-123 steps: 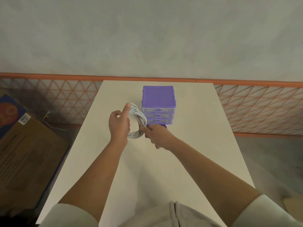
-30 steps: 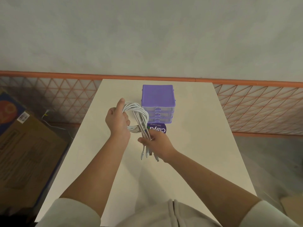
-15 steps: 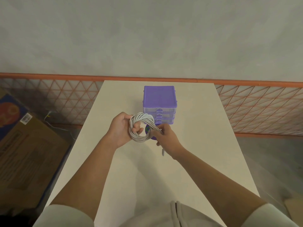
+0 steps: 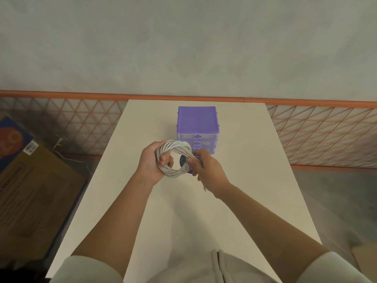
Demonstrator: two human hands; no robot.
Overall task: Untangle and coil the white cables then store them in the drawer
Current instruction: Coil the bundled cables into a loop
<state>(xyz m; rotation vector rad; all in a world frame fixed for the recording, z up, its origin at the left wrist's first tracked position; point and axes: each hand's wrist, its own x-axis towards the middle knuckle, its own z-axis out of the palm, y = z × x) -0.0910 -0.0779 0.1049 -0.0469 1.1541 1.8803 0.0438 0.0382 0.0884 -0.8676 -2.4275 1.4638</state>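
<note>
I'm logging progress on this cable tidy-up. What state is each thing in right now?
white cables: wound into a ring, held above the table, loose ends at the right hand.
left hand: grips the coil, fingers through the ring.
right hand: pinches the strands at the coil's right side.
purple drawer unit: upright on the table, upper drawers pushed in.
purple round thing: lies before the unit, partly hidden.

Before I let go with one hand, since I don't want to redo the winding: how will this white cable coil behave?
The coil will probably spring looser: nothing visibly ties its strands, only the left hand gripping through the ring. The loose ends pinched by the right hand look floppy and would likely dangle. It seems light, held clear of the table with little apparent effort.
</note>
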